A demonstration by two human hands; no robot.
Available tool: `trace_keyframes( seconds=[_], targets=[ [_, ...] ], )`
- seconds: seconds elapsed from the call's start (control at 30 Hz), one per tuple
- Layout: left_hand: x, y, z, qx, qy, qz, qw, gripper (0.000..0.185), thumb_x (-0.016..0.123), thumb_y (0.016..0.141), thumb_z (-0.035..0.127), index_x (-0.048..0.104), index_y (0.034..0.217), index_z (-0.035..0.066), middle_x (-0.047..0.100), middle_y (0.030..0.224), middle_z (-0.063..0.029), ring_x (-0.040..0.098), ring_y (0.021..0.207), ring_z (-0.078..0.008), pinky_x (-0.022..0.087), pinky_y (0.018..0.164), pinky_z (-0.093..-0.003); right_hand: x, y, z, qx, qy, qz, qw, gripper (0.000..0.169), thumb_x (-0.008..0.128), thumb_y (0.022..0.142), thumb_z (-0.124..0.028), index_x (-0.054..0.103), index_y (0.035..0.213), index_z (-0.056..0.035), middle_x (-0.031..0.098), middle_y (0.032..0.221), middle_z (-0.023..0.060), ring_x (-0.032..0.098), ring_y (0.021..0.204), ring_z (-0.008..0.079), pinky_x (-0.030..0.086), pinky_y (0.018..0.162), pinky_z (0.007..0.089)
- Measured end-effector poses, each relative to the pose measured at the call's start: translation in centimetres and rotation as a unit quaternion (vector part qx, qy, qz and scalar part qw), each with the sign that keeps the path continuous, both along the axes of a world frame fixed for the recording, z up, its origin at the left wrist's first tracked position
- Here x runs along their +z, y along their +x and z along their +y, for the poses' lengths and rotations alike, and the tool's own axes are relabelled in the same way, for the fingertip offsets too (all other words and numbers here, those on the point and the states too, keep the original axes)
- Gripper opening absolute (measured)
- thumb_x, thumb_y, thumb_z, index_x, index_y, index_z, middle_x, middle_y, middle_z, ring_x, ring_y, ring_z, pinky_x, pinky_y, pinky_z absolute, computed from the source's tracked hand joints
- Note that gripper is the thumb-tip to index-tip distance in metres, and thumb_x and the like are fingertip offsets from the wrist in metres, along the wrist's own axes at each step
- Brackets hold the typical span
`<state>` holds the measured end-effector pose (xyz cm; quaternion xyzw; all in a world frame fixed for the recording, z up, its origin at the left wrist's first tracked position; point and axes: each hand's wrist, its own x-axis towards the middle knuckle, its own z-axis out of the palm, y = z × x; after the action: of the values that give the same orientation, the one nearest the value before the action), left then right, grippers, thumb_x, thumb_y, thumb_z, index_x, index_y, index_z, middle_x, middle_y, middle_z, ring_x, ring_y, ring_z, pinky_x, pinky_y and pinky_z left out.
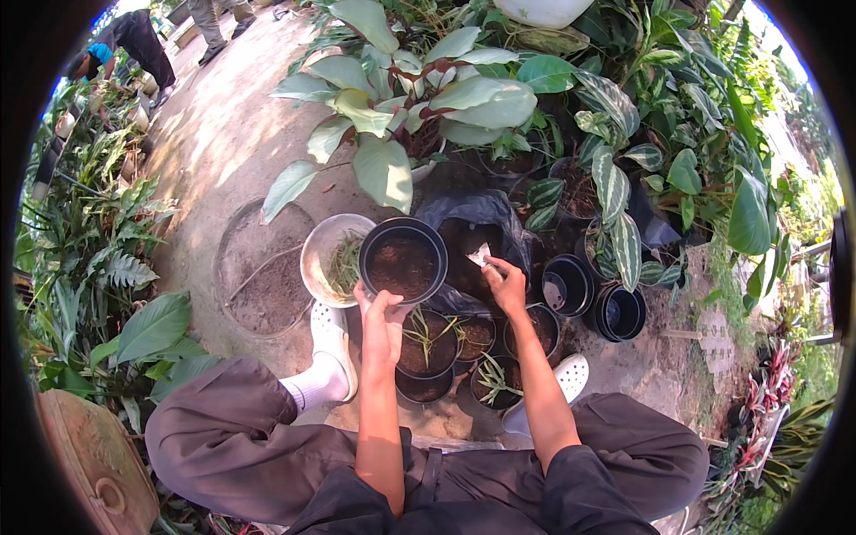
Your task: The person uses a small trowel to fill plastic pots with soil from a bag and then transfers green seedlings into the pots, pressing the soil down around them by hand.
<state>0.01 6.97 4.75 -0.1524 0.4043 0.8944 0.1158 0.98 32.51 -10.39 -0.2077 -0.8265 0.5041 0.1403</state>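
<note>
My left hand point(382, 321) grips the near rim of a black plastic plant pot point(402, 264), which holds dark soil in its bottom. In my right hand point(506, 282) is a small whitish scoop-like tool point(479, 255); its exact kind is hard to tell. That hand is over the mouth of a black plastic bag point(511, 224) with dark potting soil point(465, 244) inside. Left of the held pot stands a whitish bowl point(314, 257) containing cut green plant pieces point(346, 261). Between my feet are several black pots of soil, including one with a young narrow-leaved plant point(422, 338) and another with a pale-striped seedling point(498, 381).
Black nursery pots point(567, 286) stand at the right, beside a nested stack point(618, 314). Large-leaved potted plants point(414, 100) crowd the far side. A round soil patch point(257, 281) lies to the left. Another person point(134, 43) bends over plants at far left; someone's legs point(217, 27) are nearby.
</note>
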Motion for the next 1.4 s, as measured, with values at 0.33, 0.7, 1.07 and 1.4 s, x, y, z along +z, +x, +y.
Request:
trace_keyframes(
  seconds=[0.33,0.7,1.07,1.4],
  targets=[
    [-0.6,0.1,-0.3,0.007,-0.004,-0.006,1.000,0.071,0.056,0.083,-0.004,0.025,0.144,0.015,0.052,0.126,-0.0123,0.060,0.109,-0.0224,0.055,0.093,-0.0421,7.9,0.0,5.1,0.184,-0.150,-0.053,0.970,0.031,0.076,0.086,-0.012,0.076,0.116,-0.0036,0.072,0.087,0.0029,0.060,0.077,0.0080,0.049,0.073,0.0265],
    [0.1,0.6,0.9,-0.013,-0.005,-0.011,1.000,0.072,0.057,0.083,-0.004,0.027,0.145,0.018,0.052,0.125,-0.0089,0.058,0.107,-0.0193,0.053,0.091,-0.0370,23.7,1.0,5.8,0.234,-0.097,-0.017,0.967,0.029,0.073,0.085,-0.009,0.077,0.112,-0.0007,0.070,0.085,0.0017,0.057,0.076,0.0056,0.046,0.070,0.0234],
    [1.4,1.9,3.6,-0.066,-0.009,0.005,0.998,0.071,0.053,0.081,-0.006,0.026,0.143,0.012,0.047,0.132,-0.0128,0.053,0.122,-0.0259,0.049,0.104,-0.0468,27.7,2.0,-0.8,0.288,0.108,-0.100,0.946,0.028,0.073,0.082,-0.015,0.077,0.109,-0.0060,0.075,0.093,0.0181,0.073,0.082,0.0256,0.056,0.081,0.0359],
    [2.0,2.2,3.7,-0.074,-0.013,0.000,0.997,0.077,0.051,0.081,-0.008,0.022,0.148,0.016,0.048,0.131,-0.0105,0.054,0.112,-0.0191,0.049,0.095,-0.0347,30.2,3.7,-2.7,0.206,0.239,-0.233,0.920,0.030,0.071,0.085,-0.025,0.076,0.113,-0.0142,0.070,0.105,0.0129,0.064,0.109,0.0317,0.050,0.094,0.0451]
  ],
)
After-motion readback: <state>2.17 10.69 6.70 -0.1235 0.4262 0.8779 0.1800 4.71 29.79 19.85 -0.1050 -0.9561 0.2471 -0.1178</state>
